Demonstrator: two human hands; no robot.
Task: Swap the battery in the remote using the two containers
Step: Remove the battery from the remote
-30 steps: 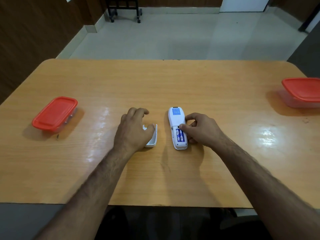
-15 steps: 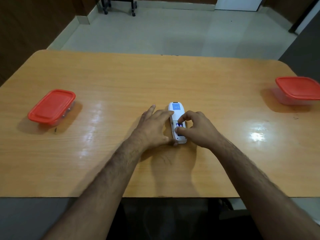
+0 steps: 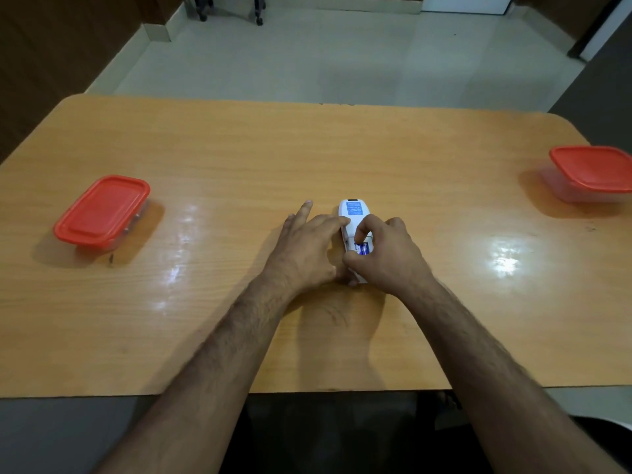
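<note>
Head view: your wooden table [image 3: 342, 148], glossy with orange grain and rounded corners, fills the middle of the frame, and glare patches shine at centre left and centre right. The white plastic remote [image 3: 351, 217] lies face down just right of centre, long axis running up and down the frame, with a blue label near its upper end. Its battery bay is uncovered, and a blue battery [image 3: 362, 249] shows in the slot between your fingers. Your left hand [image 3: 306, 249] lies flat and spread beside the remote's left edge, index finger pointing toward the top of the frame, fingertips touching the casing; it grips nothing that you can see. Your right hand [image 3: 386, 254] arches over the lower half of the remote, thumb and index finger curled in a narrow pinch at the battery; whether the battery is actually gripped cannot be told. Both bare forearms run up from the bottom corners of the frame. A rectangular container with a red lid [image 3: 102, 210] and clear walls sits at the left of the frame, well apart from the remote. A second red-lidded container [image 3: 595, 169] sits at the right edge, partly cut off. Both are closed.
</note>
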